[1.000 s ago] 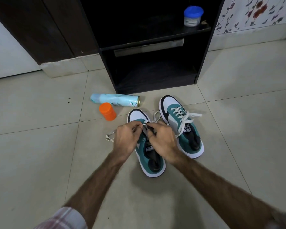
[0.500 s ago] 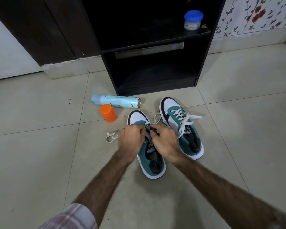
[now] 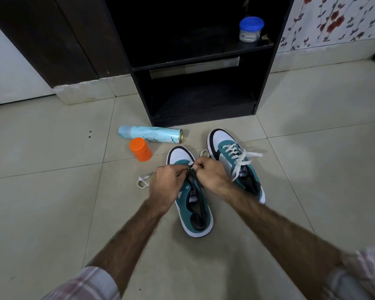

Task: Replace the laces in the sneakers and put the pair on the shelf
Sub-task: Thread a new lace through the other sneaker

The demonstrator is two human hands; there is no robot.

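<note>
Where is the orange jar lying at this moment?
In the head view the orange jar lies on the floor, left of the sneaker being laced and just in front of the light blue spray can.

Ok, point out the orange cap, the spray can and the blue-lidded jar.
orange cap [image 3: 140, 149], head view, its side.
spray can [image 3: 149, 134], head view, mid-body.
blue-lidded jar [image 3: 251, 23], head view, its lid.

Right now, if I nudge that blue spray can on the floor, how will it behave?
The spray can lies on its side on smooth tile, so it would probably roll. Nudged toward you, it would likely bump the orange cap beside it. It looks slim, probably light.
</note>
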